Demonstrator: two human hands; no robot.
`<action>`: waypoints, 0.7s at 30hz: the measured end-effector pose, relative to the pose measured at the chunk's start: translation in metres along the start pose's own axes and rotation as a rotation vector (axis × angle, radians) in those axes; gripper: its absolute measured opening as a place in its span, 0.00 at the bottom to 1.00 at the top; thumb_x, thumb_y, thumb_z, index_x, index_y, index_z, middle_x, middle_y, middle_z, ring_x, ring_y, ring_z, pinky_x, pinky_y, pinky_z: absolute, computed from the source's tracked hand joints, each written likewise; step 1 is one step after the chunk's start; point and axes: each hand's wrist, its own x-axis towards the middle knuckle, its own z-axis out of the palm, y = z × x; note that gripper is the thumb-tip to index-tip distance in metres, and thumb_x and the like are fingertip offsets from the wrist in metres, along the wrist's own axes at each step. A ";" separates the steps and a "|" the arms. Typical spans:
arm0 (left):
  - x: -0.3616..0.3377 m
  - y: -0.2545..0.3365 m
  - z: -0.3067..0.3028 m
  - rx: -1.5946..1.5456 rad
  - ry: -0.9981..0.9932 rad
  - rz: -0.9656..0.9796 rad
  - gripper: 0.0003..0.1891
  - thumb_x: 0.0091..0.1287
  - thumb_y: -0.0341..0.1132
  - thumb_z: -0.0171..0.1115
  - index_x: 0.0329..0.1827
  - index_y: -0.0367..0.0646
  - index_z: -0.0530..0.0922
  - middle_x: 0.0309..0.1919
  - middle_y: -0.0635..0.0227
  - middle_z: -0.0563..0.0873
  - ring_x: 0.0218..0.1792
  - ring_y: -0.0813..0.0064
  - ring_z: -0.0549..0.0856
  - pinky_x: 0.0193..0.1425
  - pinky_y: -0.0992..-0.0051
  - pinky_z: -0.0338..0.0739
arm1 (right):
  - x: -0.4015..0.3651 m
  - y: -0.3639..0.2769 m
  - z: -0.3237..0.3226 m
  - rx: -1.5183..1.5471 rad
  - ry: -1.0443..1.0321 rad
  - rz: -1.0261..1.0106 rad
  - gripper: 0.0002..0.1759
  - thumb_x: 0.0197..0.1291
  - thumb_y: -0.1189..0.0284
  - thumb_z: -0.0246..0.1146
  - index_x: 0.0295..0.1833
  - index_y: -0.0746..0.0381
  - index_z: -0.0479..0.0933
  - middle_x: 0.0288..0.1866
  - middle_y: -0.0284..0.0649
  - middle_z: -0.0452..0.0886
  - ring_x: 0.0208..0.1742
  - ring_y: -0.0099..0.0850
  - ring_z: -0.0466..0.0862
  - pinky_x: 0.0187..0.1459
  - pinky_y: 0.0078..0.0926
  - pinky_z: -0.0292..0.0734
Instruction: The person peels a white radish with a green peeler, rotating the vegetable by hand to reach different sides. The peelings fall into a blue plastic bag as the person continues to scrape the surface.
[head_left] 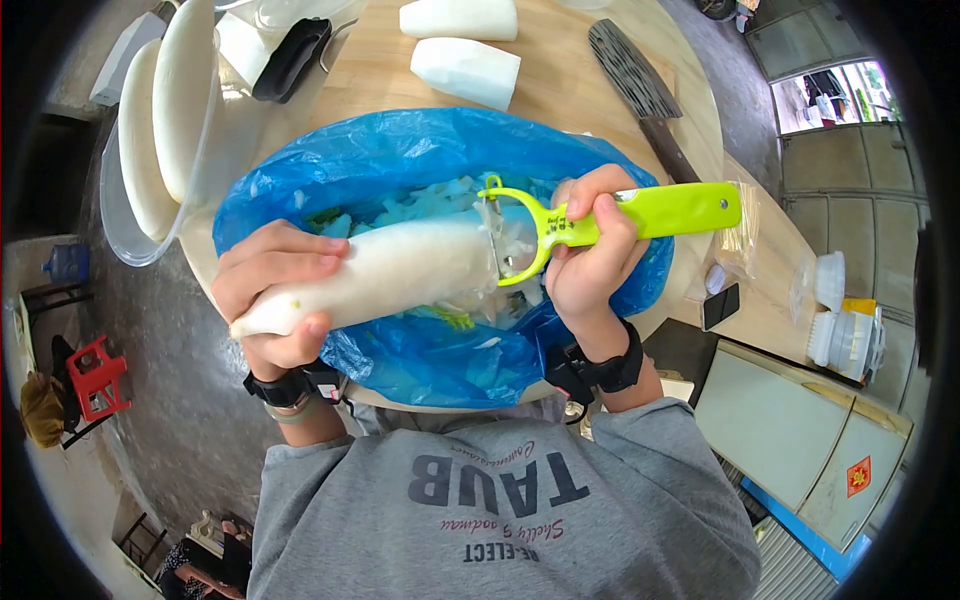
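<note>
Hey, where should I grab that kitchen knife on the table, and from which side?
Take the kitchen knife by its brown handle, probably from your near right side: the handle angles towards you while the patterned blade points away. Your right hand holds the vegetable peeler, so that would go down first.

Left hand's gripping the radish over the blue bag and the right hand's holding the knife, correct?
Not the knife: in the head view, the right hand holds the green peeler. The left hand does grip the radish over the blue bag.
</note>
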 end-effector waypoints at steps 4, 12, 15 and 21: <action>-0.001 -0.003 0.000 0.003 -0.016 0.036 0.18 0.44 0.43 0.63 0.30 0.35 0.79 0.29 0.54 0.83 0.25 0.69 0.80 0.27 0.77 0.71 | -0.007 0.001 -0.001 0.040 -0.181 0.055 0.09 0.55 0.73 0.46 0.26 0.64 0.68 0.23 0.34 0.71 0.17 0.15 0.64 0.18 0.12 0.58; 0.000 -0.003 0.000 -0.002 -0.012 0.082 0.18 0.43 0.43 0.64 0.29 0.35 0.79 0.28 0.55 0.83 0.24 0.70 0.79 0.25 0.77 0.70 | 0.002 0.000 0.000 -0.227 0.016 0.049 0.08 0.54 0.75 0.46 0.24 0.64 0.66 0.22 0.35 0.71 0.22 0.19 0.67 0.26 0.15 0.61; 0.000 -0.003 0.001 -0.016 -0.013 0.095 0.17 0.43 0.43 0.64 0.29 0.36 0.79 0.27 0.56 0.83 0.23 0.70 0.79 0.24 0.77 0.69 | 0.003 0.003 -0.001 -0.106 0.070 -0.014 0.09 0.53 0.74 0.46 0.23 0.63 0.64 0.21 0.34 0.69 0.23 0.20 0.66 0.27 0.16 0.60; 0.001 -0.004 0.001 -0.020 -0.004 0.110 0.17 0.43 0.43 0.64 0.28 0.36 0.79 0.26 0.56 0.83 0.22 0.70 0.78 0.23 0.77 0.69 | 0.000 0.002 -0.001 0.008 0.005 0.026 0.10 0.54 0.71 0.46 0.23 0.62 0.65 0.21 0.32 0.69 0.18 0.17 0.63 0.21 0.14 0.57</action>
